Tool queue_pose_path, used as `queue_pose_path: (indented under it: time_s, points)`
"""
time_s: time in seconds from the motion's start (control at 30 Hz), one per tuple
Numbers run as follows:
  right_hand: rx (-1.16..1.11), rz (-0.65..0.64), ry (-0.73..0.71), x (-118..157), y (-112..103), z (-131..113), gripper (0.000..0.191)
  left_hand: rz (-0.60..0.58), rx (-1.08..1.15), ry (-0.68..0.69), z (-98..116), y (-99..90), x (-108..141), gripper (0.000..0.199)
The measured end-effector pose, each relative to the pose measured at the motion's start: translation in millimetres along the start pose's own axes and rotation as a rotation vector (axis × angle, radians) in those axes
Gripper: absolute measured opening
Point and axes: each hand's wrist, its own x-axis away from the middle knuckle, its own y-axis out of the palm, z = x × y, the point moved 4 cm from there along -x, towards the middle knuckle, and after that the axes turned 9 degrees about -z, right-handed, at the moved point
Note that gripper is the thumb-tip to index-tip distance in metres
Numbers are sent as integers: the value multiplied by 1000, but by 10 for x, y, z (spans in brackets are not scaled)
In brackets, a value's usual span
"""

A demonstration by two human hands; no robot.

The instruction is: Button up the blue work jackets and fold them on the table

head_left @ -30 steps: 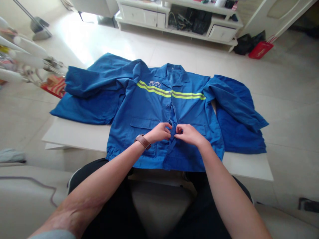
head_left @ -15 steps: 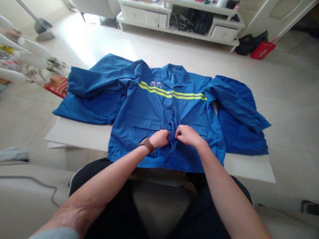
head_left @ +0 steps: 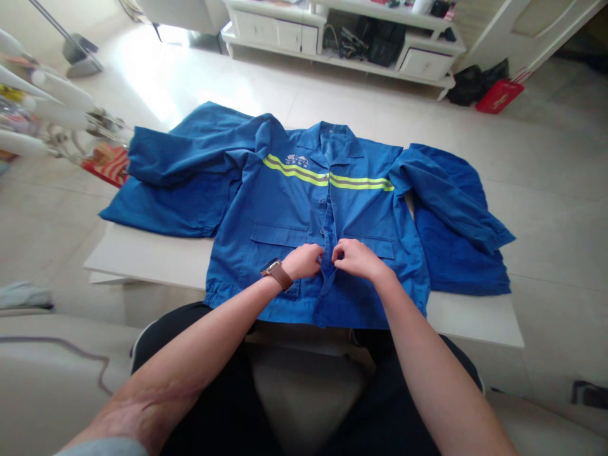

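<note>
A blue work jacket (head_left: 280,206) with a yellow-green reflective stripe across its chest lies spread front side up, collar pointing away from me. Its front placket is partly apart toward the hem, and a few buttons show along it. My left hand (head_left: 306,259), with a brown-strapped watch on the wrist, pinches the jacket's left-hand front edge. Opposite it, my right hand (head_left: 356,258) has its fingers closed on the other front edge. A narrow gap separates the two hands. The fingertips are partly hidden by the knuckles and the cloth.
Beneath the jacket is a white table (head_left: 152,253); more blue cloth (head_left: 463,253) lies under both sleeves. A white cabinet (head_left: 280,31) stands across the tiled floor, with a red bag (head_left: 500,96) near its right end. White-tubed racks (head_left: 61,92) are at left.
My left hand has shifted slightly left and up, so the gap between the hands is a little wider. The jacket lies almost the same.
</note>
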Motion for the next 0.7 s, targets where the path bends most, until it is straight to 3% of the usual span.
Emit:
queue_pose_path:
  time_s: [0.23,0.5,0.7]
  points:
    - [-97,30,-64,-36,20,-7,8,-52,269,9,19,-56,35,15]
    - [-149,22,-117,-82,77,3,5,-103,419,8,-101,-1,-53,19]
    - [-165,-1,-134,-77,83,-43,10,-136,562,5,-140,58,-99,11]
